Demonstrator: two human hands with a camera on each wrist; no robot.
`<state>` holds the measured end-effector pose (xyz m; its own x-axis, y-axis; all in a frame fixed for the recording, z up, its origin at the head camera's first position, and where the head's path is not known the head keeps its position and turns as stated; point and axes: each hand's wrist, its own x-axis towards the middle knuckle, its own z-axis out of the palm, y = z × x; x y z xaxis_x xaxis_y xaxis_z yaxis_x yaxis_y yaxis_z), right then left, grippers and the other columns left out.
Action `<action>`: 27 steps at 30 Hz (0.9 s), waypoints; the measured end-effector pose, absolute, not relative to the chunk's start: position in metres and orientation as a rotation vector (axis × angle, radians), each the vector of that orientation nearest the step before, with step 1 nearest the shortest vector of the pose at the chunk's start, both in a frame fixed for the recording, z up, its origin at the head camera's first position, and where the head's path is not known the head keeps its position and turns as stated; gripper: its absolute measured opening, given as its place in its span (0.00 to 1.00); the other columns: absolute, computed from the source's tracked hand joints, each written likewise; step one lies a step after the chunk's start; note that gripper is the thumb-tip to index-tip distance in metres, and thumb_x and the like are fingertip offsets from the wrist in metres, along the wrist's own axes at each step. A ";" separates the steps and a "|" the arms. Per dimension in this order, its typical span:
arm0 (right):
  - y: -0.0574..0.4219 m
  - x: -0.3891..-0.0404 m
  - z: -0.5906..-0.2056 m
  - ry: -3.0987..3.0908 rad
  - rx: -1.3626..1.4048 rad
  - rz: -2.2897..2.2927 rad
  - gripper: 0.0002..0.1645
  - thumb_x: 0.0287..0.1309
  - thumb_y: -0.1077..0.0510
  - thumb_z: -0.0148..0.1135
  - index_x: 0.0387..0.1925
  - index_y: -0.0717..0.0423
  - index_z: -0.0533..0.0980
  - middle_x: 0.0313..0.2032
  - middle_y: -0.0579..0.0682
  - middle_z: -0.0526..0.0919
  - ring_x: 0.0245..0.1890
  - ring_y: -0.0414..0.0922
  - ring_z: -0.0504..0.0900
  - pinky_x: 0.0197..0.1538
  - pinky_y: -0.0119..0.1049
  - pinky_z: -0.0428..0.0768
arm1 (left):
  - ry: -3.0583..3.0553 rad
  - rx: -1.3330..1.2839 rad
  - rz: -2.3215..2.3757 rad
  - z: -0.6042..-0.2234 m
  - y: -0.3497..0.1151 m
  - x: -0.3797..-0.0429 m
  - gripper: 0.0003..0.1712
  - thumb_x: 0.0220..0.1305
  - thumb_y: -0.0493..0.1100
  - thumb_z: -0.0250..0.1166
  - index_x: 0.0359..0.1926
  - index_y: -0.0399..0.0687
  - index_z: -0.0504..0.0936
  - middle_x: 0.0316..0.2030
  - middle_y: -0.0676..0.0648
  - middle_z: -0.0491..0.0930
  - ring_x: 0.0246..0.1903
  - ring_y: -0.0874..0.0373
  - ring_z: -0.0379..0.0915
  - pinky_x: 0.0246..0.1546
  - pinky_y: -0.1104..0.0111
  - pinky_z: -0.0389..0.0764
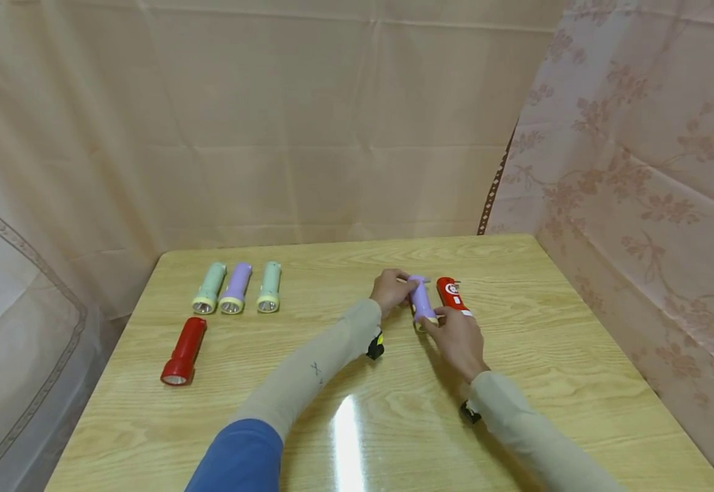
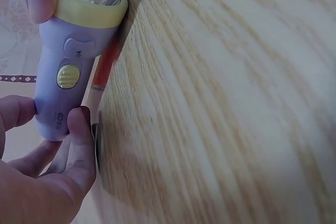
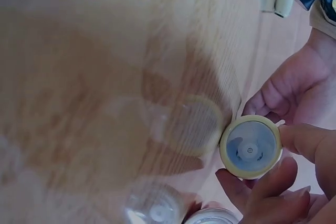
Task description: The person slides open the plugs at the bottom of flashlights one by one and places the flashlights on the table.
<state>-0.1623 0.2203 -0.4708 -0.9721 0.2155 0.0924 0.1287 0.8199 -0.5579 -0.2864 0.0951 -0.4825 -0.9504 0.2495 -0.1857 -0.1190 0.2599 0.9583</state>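
Both hands hold one purple flashlight [image 1: 421, 303] with a yellow head, toward the right side of the table. My left hand [image 1: 391, 290] grips its tail end between thumb and fingers, near a short metal piece that sticks out there. At the yellow head, my right hand [image 1: 458, 340] pinches the rim. In the left wrist view a yellow switch [image 2: 68, 76] shows on the barrel; the lens [image 3: 251, 147] faces the right wrist camera. Just right of it lies a red flashlight [image 1: 451, 295] with prongs at its far end, its head hidden behind my right hand.
On the left, a green flashlight [image 1: 210, 287], a purple flashlight [image 1: 237, 287] and another green flashlight [image 1: 269, 287] lie in a row. Nearer me is a red flashlight [image 1: 184, 350]. The wooden table [image 1: 307, 437] has curtains [image 1: 332, 137] behind and at both sides.
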 end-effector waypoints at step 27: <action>0.225 -0.161 -0.474 -2.742 -0.117 0.855 0.21 0.63 0.50 0.73 0.46 0.65 0.86 0.34 0.55 0.88 0.31 0.49 0.81 0.35 0.45 0.77 | 2.273 0.175 1.580 -0.477 0.098 -0.281 0.17 0.68 0.42 0.70 0.52 0.36 0.82 0.35 0.45 0.84 0.29 0.56 0.82 0.32 0.66 0.85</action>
